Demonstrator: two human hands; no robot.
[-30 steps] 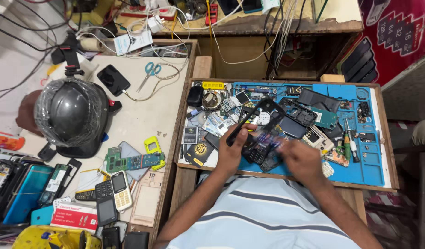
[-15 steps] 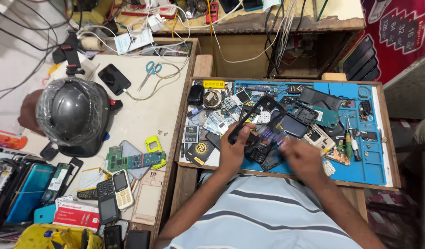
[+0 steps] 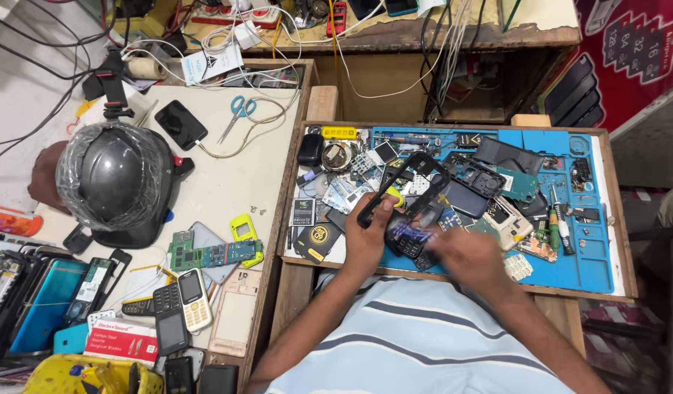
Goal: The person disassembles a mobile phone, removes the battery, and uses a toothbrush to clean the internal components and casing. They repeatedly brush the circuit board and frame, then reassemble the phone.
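Left hand (image 3: 367, 237) grips a black phone frame (image 3: 402, 186) by its lower end, frame tilted up over the blue mat (image 3: 585, 255). Right hand (image 3: 464, 255) is motion-blurred, closed on a dark keypad phone (image 3: 408, 237) just beside the frame, near the tray's front edge.

Risks — judged:
- frame is thin and held at one end; twisting could crack it
- small parts could drop into the clutter below and get lost
- a wide elbow swing could sweep boards off the front edge

Around: circuit boards (image 3: 519, 182), screwdrivers (image 3: 555, 219) at the right, battery (image 3: 303, 211) at the left edge — little free room. Side surface: helmet (image 3: 114, 179), scissors (image 3: 238, 113), phones (image 3: 179, 306), well apart.
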